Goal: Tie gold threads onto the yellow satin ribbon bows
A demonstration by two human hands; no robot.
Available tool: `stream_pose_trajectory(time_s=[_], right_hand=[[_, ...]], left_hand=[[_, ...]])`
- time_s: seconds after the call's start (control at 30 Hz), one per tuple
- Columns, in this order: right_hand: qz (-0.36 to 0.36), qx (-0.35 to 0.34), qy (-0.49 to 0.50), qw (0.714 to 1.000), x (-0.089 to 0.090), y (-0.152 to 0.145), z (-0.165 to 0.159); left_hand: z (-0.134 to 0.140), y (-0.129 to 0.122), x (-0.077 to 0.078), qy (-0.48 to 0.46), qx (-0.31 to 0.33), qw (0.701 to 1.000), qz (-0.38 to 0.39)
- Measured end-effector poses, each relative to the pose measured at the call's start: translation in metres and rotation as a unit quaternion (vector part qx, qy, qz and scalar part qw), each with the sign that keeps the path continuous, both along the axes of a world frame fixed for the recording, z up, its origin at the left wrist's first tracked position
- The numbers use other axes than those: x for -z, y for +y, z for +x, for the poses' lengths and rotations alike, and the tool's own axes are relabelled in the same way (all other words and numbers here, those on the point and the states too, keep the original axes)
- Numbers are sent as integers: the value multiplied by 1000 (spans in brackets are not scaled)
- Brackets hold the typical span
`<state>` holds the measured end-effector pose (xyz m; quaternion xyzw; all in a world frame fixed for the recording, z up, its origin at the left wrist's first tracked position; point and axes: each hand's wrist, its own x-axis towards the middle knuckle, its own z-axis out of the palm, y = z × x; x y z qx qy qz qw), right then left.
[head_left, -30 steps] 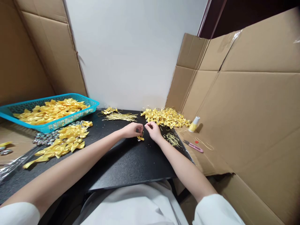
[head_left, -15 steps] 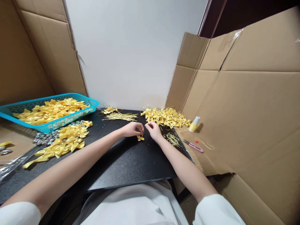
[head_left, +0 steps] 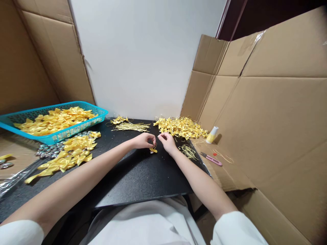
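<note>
The table's (head_left: 138,187) near edge lies well apart from both hands, leaving forearms room; the bow (head_left: 153,150) sits just below the left hand (head_left: 144,140), whose curled fingers seem to pinch it, likely for steadiness; the right hand's (head_left: 167,142) fingertips meet beside it, their hold too fine to tell; the pile (head_left: 181,128) limits reach beyond.

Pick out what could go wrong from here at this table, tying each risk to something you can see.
1. The bow at the left hand is small, so it might slip and drop onto the table.
2. Loose clippings lie close by the right hand; a sideways brush could scatter them.
3. The snips lie with their blades towards the table, so a careless reach that way might prick a finger.
</note>
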<state>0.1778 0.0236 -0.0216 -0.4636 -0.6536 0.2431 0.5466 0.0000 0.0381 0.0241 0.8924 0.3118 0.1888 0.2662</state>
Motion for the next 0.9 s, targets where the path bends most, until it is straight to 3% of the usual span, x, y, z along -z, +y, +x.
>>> stream_pose_trajectory(time_s=[0.2, 0.53, 0.9], right_hand=[[-7, -6, 14, 1000, 0, 0, 0], [-15, -7, 13, 1000, -1, -1, -1], [-13, -14, 21, 1000, 0, -1, -1]], left_hand=[[-2, 3, -4, 23, -10, 1000, -18], [0, 7, 4, -28, 41, 996, -74], [1, 4, 4, -17, 41, 997, -68]])
